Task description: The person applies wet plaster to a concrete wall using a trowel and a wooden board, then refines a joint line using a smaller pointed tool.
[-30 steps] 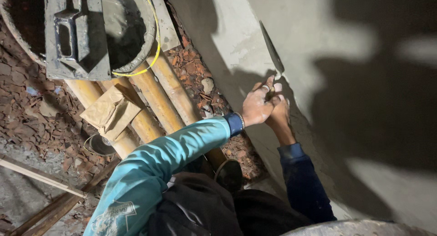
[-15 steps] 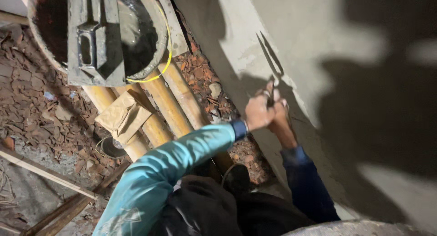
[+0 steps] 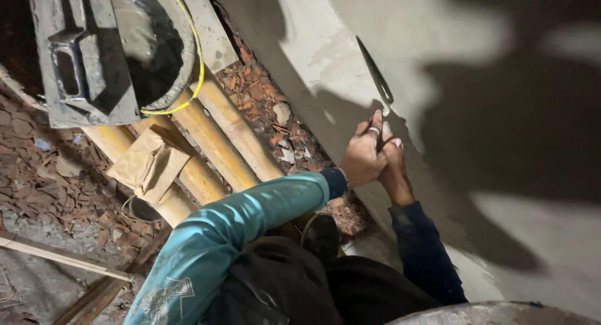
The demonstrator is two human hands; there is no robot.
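Both hands grip the handle of a thin steel trowel (image 3: pixel 375 74) whose blade lies against a wet grey plastered wall (image 3: pixel 476 74). My left hand (image 3: pixel 363 154), in a teal sleeve, wraps over the handle from the left. Pressed against it from the right is my right hand (image 3: pixel 395 168), in a dark blue sleeve. The blade points up and left from the hands.
Bamboo poles (image 3: pixel 216 140) run under me over broken brick rubble (image 3: pixel 269 106). A round mortar pan (image 3: pixel 181 43) with a grey float (image 3: pixel 81 62) across it sits at top left. A folded paper bag (image 3: pixel 150 163) lies on the poles. Wooden battens (image 3: pixel 56 256) lie at bottom left.
The hands and trowel have slid a little up the wall, and the view has shifted slightly. Both hands keep their grip on the trowel.
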